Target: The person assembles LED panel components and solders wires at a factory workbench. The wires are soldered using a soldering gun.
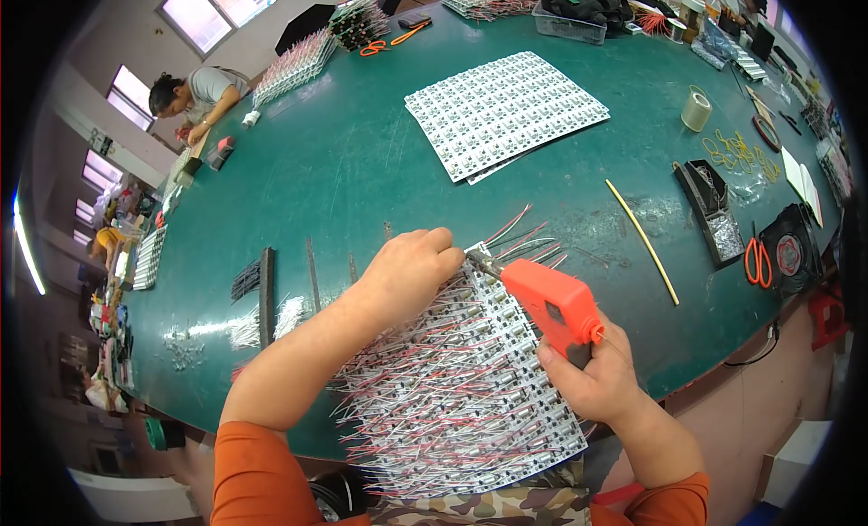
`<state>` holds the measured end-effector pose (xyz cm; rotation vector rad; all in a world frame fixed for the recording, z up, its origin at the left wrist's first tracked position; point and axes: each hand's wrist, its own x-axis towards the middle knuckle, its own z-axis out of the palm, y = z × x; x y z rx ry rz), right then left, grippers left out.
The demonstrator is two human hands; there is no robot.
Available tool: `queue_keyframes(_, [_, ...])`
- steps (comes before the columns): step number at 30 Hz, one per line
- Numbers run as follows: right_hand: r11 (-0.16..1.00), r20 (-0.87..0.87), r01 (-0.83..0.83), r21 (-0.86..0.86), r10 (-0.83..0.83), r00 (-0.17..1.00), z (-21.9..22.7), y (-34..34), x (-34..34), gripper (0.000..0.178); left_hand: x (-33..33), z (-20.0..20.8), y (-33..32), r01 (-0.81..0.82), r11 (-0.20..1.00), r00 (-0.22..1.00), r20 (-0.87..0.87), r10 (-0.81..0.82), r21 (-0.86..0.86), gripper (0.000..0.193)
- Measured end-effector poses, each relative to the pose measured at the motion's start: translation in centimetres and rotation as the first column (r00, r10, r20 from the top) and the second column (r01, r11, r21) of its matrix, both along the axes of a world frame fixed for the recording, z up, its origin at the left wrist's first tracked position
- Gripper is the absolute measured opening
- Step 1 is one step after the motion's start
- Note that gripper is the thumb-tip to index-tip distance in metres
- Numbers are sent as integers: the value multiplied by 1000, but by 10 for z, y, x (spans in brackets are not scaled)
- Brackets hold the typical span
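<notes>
My right hand [601, 372] is wrapped round the grip of a red soldering gun [553, 300], whose metal tip points left at the top edge of a white circuit board panel [533, 381]. Close beside that tip, my left hand [409, 265] is closed in a pinch at the panel's top edge; what its fingers hold is hidden. Rows of small parts cover the panel, which lies at the table's near edge. Many red and white wires [407, 381] stick out over its left part, and several more fan out past the top edge.
A stack of white circuit panels [506, 110] lies mid-table on the green table [344, 164]. To the right are a yellow tube [642, 241], a black tray [710, 209], orange-handled scissors [758, 262] and a small fan [788, 253]. A dark bar [267, 295] lies left; a co-worker [203, 96] sits far left.
</notes>
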<state>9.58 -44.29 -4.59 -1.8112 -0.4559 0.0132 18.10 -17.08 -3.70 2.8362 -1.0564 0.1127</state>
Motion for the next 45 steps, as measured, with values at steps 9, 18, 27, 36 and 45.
queue_keyframes(9, [997, 65, 45, 62, -49, 997, -8, -6, -2, 35, 0, 2, -1, -12, 997, 1000, -16, 13, 72, 24])
queue_keyframes(18, [997, 76, 35, 63, -40, 996, -8, -9, -4, 36, -4, -9, 0, -30, 1000, 994, 103, 30, -5, 23])
queue_keyframes(27, [995, 38, 17, 95, -20, 999, -10, -13, -11, 39, -10, -10, 0, 40, 999, 985, 165, -40, 4, 20])
queue_keyframes(36, [998, 10, 5, 70, -6, 1000, -7, -10, -11, 41, -11, -7, -2, 38, 999, 991, 129, -42, 38, 22])
queue_keyframes(45, [1000, 2, -4, 15, 4, 1000, -1, -9, -10, 41, -10, -6, -3, 50, 998, 991, 122, -55, 45, 23])
